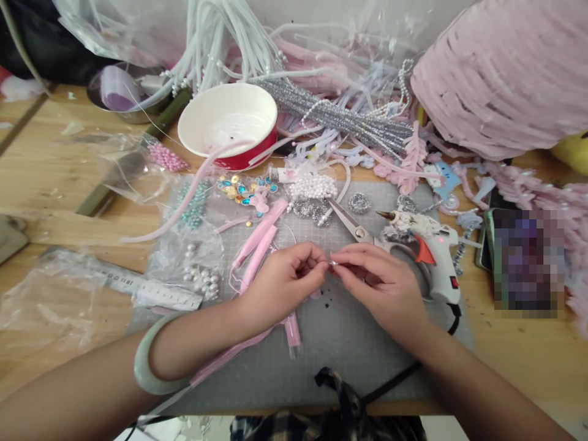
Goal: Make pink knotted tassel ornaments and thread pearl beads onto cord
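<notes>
Both hands meet over the middle of a grey cutting mat (349,367). The fingertips of my left hand (289,278) are pinched together, and my right hand (381,275) pinches from the other side. Between them is a tiny shiny piece (332,263), too small to name. Under and beside my left hand lie pink strips (260,257) in clear wrapping. Scissors (358,231) rest open just beyond the fingers. A white glue gun (443,263) with an orange trigger lies right of my right hand.
Behind the hands are a red and white bowl (227,122), white beads (312,185), silver stems (340,116) and a large pink roll (500,79). A metal ruler (138,285) and pearl beads (204,280) lie left. At right is a phone (526,263). The black cord (395,380) crosses the mat's front.
</notes>
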